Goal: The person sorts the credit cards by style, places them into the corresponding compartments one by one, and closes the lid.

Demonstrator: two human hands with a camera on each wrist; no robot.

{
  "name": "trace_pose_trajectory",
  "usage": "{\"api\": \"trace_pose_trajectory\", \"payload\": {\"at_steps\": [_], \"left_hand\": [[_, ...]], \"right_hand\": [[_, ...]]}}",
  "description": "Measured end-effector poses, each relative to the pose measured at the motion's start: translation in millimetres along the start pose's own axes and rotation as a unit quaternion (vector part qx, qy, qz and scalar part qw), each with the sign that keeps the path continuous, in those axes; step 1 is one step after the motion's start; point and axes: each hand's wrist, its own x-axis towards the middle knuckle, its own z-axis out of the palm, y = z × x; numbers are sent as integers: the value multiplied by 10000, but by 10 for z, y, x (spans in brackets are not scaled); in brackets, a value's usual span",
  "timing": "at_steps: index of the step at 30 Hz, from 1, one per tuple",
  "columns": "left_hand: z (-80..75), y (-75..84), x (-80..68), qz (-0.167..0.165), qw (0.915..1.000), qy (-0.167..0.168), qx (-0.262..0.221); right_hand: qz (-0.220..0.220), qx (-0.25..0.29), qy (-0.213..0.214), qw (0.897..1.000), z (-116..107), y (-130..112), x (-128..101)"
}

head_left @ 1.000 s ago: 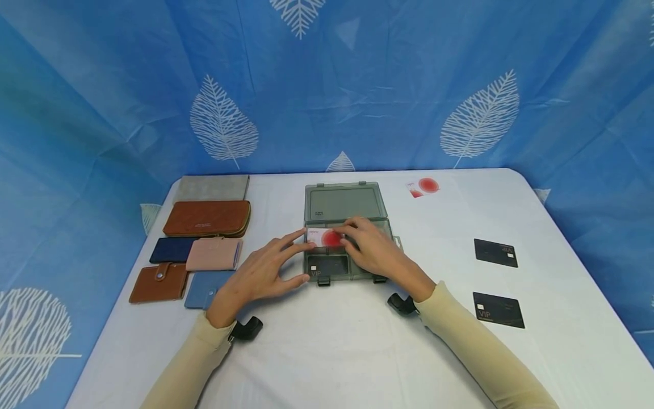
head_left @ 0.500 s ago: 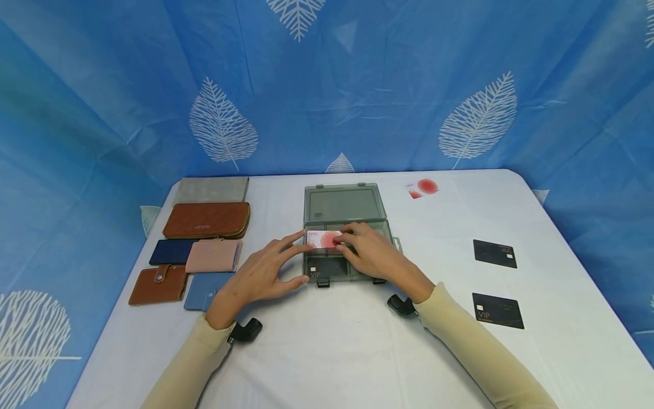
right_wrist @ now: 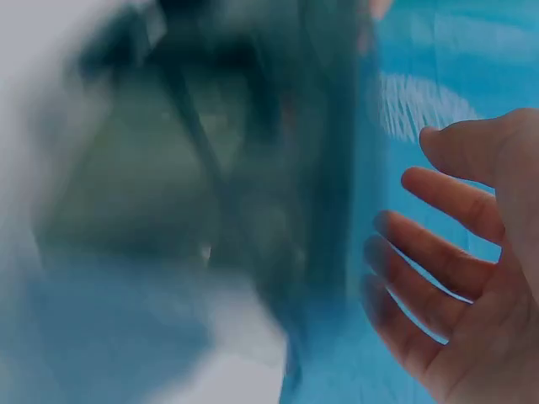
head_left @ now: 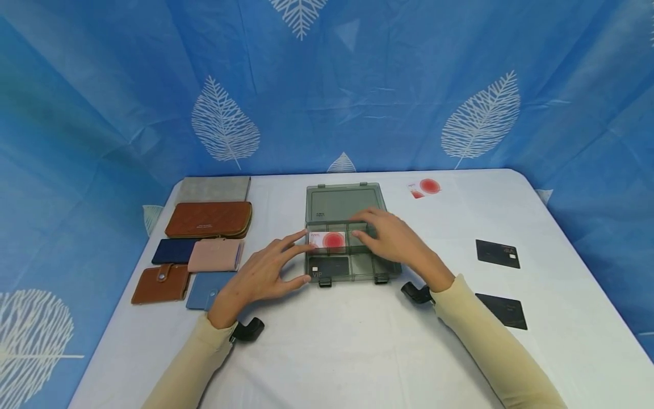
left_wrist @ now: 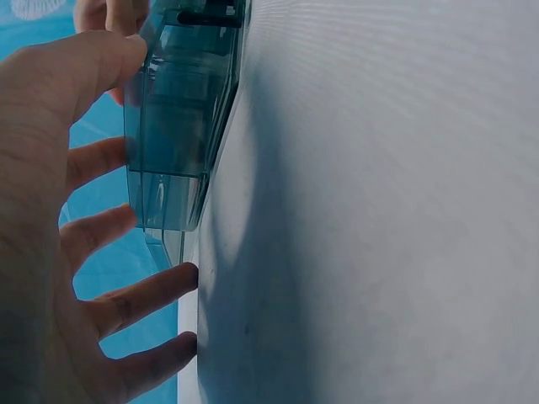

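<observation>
"VIP" reads in pale letters on a black card [head_left: 332, 264] at 7 o'clock in the box [head_left: 361, 266]. Around 3 o'clock from the box, a second black card [head_left: 495, 253] bears "VIP" upside down. Lettering too small to read marks the boxed red-and-white card [head_left: 333, 240], the loose one [head_left: 430, 186] at 2 o'clock, the lid [head_left: 346, 202] and, at 9 o'clock, the brown zip wallet [head_left: 206, 218].

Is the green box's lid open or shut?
Open: in the head view, the lid lies folded back on the far side of the box, its compartments uncovered.

Red-and-white card [head_left: 325, 240], grey-green box [head_left: 345, 203]
</observation>
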Motion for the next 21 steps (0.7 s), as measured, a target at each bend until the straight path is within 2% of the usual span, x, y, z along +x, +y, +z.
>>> {"api": "trace_pose_trajectory", "payload": {"at_steps": [3,8,14,17,21], "left_hand": [[-5,-8,-8,-11,10000,33,10],[-19,-15,-16,2,10000,83,2],[-23,-15,-9,49,9999,63,-73],[-16,-15,-1,40,9999,-19,-102],[-11,-14,5,22,9999,-60,-113]], "right_hand": [[-54,135,43,9999,-202,196,38],[35,143,44,9999,-474,672,105],[783,69,-133,9968,-670,1222,107],[1172,132,-231,9928,-736,1422,79],[1407,227,-192,9896,-791,1624,75]]}}
